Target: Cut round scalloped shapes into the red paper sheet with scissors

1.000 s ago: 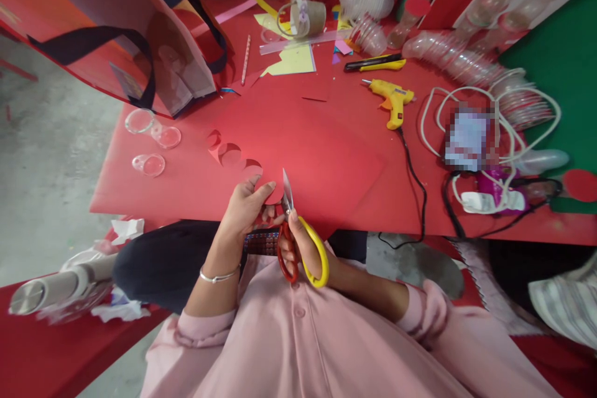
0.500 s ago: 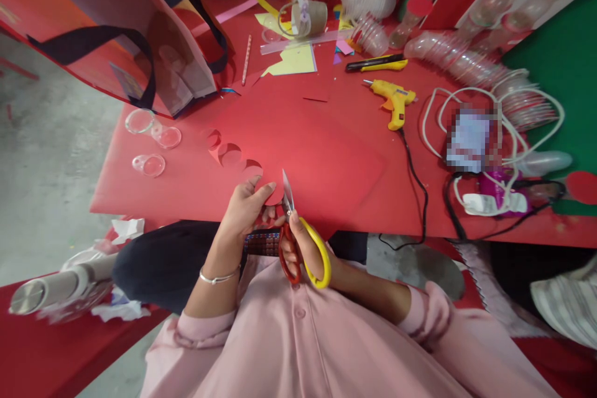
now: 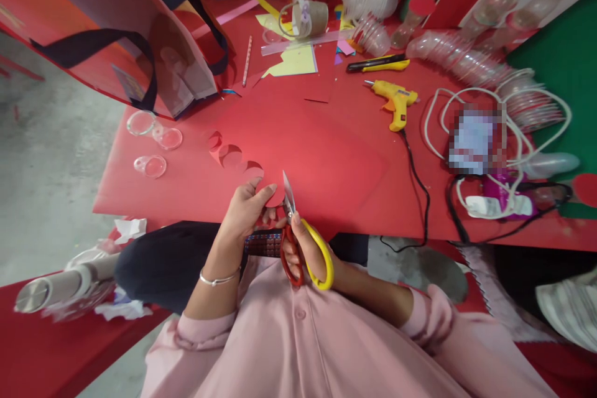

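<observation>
Near the table's front edge, my left hand pinches a small piece of red paper with a rounded edge. My right hand is closed round the handles of a pair of scissors, one loop yellow and the other red. The blades point away from me, right beside the red paper; whether they touch it I cannot make out. Beyond my left hand lie curved red paper scraps on a large red sheet.
A yellow glue gun with a black cord and a box cutter lie to the right. White cable coils beyond them. Clear plastic lids sit at left, below a large bag. Cut yellow paper lies at the back.
The view has shifted very slightly. Both hands, the red paper and the scissors stay in almost the same place.
</observation>
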`<control>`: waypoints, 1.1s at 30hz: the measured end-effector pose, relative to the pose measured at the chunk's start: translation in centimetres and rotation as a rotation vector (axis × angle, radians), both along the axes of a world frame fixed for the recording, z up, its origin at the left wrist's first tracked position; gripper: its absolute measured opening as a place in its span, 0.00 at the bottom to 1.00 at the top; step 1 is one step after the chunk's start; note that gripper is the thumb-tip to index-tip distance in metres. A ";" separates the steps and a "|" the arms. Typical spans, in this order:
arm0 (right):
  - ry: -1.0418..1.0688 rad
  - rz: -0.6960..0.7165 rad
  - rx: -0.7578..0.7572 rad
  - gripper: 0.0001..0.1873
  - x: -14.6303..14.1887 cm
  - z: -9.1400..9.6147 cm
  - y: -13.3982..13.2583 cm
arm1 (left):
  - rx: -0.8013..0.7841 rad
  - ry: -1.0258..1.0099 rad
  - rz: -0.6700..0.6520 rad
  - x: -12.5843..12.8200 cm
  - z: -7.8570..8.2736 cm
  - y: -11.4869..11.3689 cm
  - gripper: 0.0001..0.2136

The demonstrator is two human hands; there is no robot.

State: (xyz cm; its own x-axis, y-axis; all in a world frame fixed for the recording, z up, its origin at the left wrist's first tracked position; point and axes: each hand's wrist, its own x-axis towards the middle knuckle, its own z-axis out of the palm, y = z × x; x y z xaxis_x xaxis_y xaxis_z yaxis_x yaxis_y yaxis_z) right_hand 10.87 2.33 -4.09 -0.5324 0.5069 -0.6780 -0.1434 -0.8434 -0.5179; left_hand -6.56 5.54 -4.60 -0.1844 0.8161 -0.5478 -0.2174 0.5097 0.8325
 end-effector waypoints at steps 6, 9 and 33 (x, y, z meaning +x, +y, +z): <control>0.002 -0.003 0.028 0.48 0.1 -0.4 -0.2 | -0.005 0.010 -0.007 -0.1 -0.1 0.0 0.15; 0.016 0.025 0.028 0.49 0.1 -0.6 -0.2 | -0.006 0.016 -0.017 0.0 0.1 0.1 0.15; 0.007 0.028 0.000 0.50 0.5 -0.2 0.4 | 0.015 0.003 -0.009 -0.1 0.0 0.1 0.15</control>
State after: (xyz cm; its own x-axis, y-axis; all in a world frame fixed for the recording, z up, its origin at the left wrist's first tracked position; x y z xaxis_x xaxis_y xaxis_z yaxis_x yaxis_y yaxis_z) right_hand 11.35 2.75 -4.24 -0.5511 0.4921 -0.6739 -0.1239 -0.8469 -0.5172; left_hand -6.66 5.65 -4.61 -0.1788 0.8255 -0.5354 -0.2109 0.4993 0.8404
